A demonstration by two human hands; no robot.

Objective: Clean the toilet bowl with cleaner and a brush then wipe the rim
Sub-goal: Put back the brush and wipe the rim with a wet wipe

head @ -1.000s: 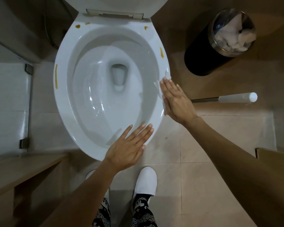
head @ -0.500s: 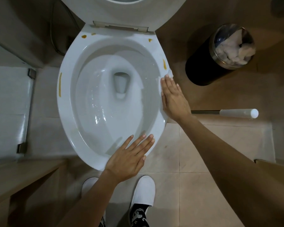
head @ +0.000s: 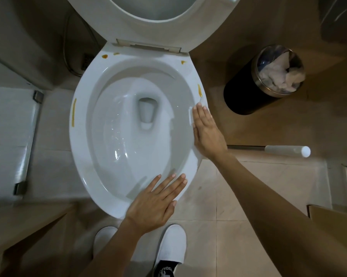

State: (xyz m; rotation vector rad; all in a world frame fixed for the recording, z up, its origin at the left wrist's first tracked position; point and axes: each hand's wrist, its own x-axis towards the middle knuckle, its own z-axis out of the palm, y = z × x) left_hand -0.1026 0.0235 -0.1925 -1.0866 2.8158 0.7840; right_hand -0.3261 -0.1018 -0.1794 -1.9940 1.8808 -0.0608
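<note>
Wiping is partly done: the right hand (head: 206, 132), fingers flat, presses a white wipe (head: 201, 101) on the rim's (head: 82, 156) right edge. Yellow stains (head: 199, 90) remain ahead. The left hand (head: 156, 202) rests flat on the front edge.

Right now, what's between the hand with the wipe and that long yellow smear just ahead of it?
Only bare white rim. The head view shows the wipe under the right hand, just short of the smear.

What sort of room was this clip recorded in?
Almost certainly a bathroom: a white ceramic toilet with its seat raised, a black round waste bin stuffed with crumpled white tissue, and a white-handled toilet brush beside it on a beige tiled floor.
</note>
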